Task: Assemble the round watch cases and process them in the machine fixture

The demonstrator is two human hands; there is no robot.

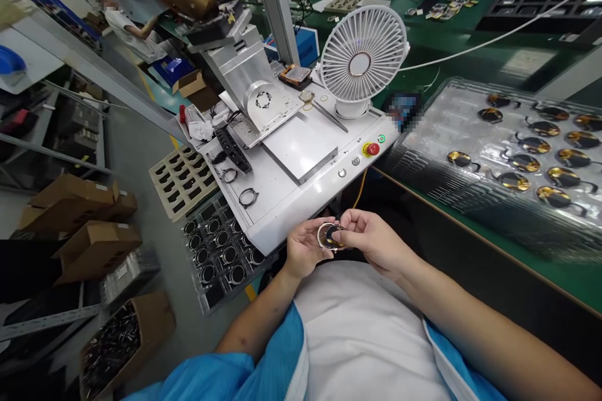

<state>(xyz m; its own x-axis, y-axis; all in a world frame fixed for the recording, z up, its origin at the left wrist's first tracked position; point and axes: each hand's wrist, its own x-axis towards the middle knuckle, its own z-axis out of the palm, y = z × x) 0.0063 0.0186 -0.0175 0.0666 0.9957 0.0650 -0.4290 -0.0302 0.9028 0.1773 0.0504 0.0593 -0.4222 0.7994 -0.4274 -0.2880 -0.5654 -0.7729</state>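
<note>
Close to my body, a round metal watch case (322, 239) is gripped at its rim by my left hand (305, 247), with the fingers curled round it. My right hand (364, 235) presses a thumb and finger on a dark and gold round part (333, 233) lying within the ring. How far that part sits inside the case is hidden by the fingers. Both hands are in front of the white machine bench (277, 216). On the bench's left side lie a thin dark ring (248, 198) and a smaller ring (229, 175).
Clear trays of dark and gold round parts (522, 163) stand at right. A tray of round watch cases (221, 257) and a beige tray (181, 178) are at left. The bench bears a white fan (360, 62), a red stop button (372, 149) and tweezers (332, 115). Co-workers sit beyond.
</note>
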